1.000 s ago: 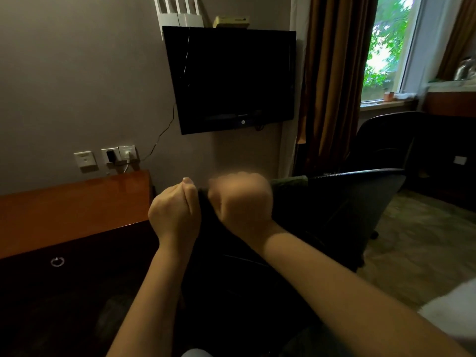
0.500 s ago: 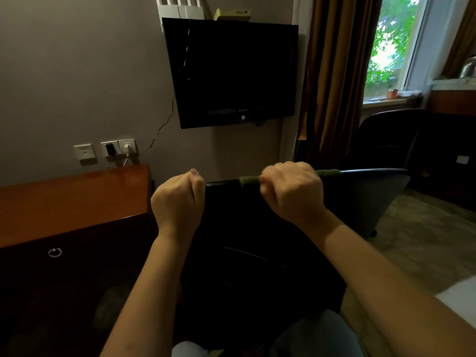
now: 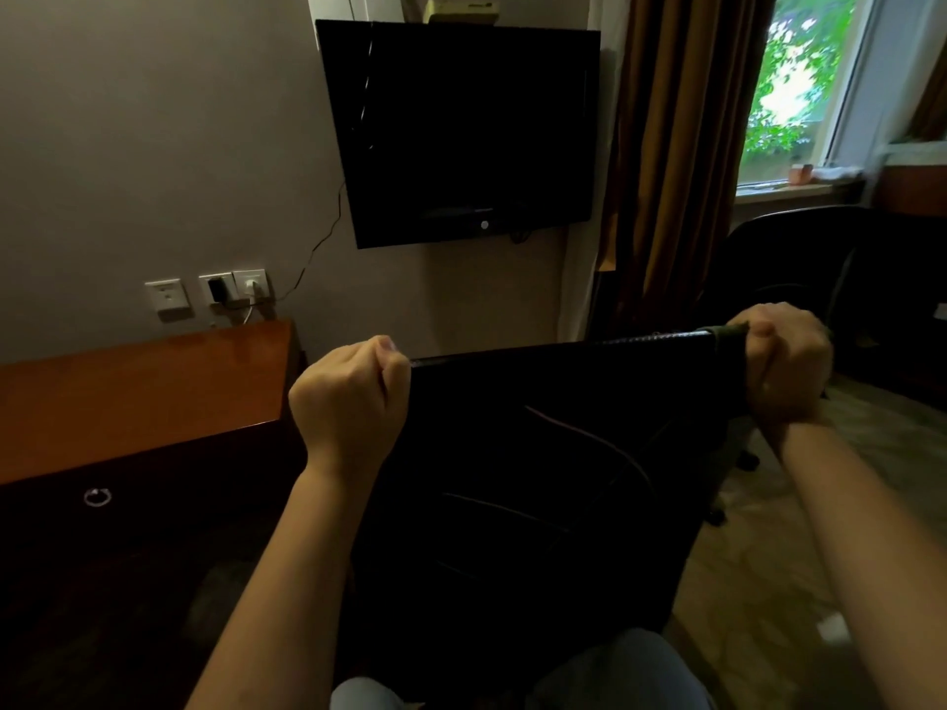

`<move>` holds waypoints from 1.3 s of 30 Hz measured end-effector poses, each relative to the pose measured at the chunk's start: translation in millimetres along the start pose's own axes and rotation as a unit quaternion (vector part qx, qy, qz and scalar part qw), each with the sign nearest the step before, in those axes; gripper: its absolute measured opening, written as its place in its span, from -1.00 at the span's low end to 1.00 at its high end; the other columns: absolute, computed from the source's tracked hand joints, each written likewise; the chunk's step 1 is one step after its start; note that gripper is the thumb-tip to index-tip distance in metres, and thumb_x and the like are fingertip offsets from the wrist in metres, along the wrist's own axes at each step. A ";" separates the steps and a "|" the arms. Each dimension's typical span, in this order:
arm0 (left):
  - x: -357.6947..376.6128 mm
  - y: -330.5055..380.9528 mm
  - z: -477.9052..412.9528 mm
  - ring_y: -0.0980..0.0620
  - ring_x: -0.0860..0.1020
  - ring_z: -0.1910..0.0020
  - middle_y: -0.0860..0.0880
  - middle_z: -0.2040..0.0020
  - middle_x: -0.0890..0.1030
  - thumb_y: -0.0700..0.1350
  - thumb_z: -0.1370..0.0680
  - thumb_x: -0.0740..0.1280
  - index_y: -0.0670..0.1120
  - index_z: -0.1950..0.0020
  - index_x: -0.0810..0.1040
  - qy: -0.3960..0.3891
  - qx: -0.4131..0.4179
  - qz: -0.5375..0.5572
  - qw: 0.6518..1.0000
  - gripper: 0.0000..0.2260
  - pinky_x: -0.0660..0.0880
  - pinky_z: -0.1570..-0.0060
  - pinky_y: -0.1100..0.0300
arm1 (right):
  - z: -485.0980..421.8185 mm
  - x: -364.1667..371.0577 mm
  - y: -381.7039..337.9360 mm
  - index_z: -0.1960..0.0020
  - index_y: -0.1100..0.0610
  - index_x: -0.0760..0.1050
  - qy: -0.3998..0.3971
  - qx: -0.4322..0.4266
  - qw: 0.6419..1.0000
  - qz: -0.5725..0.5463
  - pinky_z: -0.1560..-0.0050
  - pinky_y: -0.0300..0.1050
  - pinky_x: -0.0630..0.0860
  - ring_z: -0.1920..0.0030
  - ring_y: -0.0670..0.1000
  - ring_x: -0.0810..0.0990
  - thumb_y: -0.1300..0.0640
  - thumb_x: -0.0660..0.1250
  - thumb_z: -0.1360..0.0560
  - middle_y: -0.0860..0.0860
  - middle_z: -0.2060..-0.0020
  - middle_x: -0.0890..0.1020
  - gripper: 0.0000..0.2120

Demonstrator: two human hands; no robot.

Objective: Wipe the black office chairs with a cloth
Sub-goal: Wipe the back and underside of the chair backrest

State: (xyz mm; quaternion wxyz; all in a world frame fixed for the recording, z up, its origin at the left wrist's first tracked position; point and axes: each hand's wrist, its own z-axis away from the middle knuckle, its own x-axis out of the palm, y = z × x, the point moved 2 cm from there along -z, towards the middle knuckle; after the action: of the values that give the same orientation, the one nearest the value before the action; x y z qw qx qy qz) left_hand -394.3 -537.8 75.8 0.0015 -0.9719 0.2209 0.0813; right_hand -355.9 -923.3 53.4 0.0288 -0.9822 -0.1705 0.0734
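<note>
Chair back (image 3: 538, 453) fills frame centre down to 6 o'clock, top edge roughly level. I see left hand (image 3: 353, 397) at its 10 o'clock corner, fingers curled tight over the edge. My read on right hand (image 3: 786, 366): 2 o'clock corner, fingers wrapped around green cloth (image 3: 725, 333) on the rim. Behind it, second black chair (image 3: 784, 258) at 2 o'clock; wooden desk (image 3: 138, 392) at 9.

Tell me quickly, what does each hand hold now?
Left hand: grips the top edge of the chair.
Right hand: grips the cloth on that edge.
</note>
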 end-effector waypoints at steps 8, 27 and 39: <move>-9.3 5.6 4.9 0.19 0.04 0.56 0.10 0.53 0.16 -0.20 -0.57 0.12 0.03 0.45 0.19 0.007 -0.056 -0.012 0.998 -0.61 -0.07 0.42 0.40 | -0.3 1.9 -7.0 0.30 0.30 0.52 0.030 0.108 0.992 -0.065 0.18 0.03 0.36 0.31 0.19 0.50 0.13 0.00 -0.60 0.21 0.38 0.54 -0.54; -30.6 -35.4 5.6 0.04 0.38 0.53 0.03 0.56 0.37 0.27 -0.56 -0.19 -0.01 0.51 0.35 -0.162 -0.229 0.261 0.924 -0.39 0.27 0.43 0.07 | 9.7 63.4 -309.2 0.26 0.07 0.47 0.029 -0.085 0.996 0.007 0.06 -0.02 0.32 0.26 0.06 0.48 0.03 0.12 -0.59 -0.01 0.33 0.51 -0.70; -27.8 -29.8 8.6 0.02 0.55 0.38 -0.01 0.37 0.59 0.10 -0.62 -0.20 -0.10 0.18 0.67 -0.160 -0.151 0.184 0.958 -0.34 0.32 0.41 0.22 | 7.8 49.0 -255.2 -0.09 0.16 0.63 -0.006 -0.238 0.971 -0.031 -0.03 -0.02 0.40 0.11 0.09 0.60 0.05 0.13 -0.59 0.04 0.06 0.65 -0.67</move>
State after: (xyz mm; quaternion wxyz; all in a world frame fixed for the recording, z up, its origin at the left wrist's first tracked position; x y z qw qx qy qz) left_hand -407.6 -498.6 70.8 -0.1245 -0.8780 0.3777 0.2665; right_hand -395.9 -666.5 60.0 -0.2041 -0.9547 -0.2137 0.0355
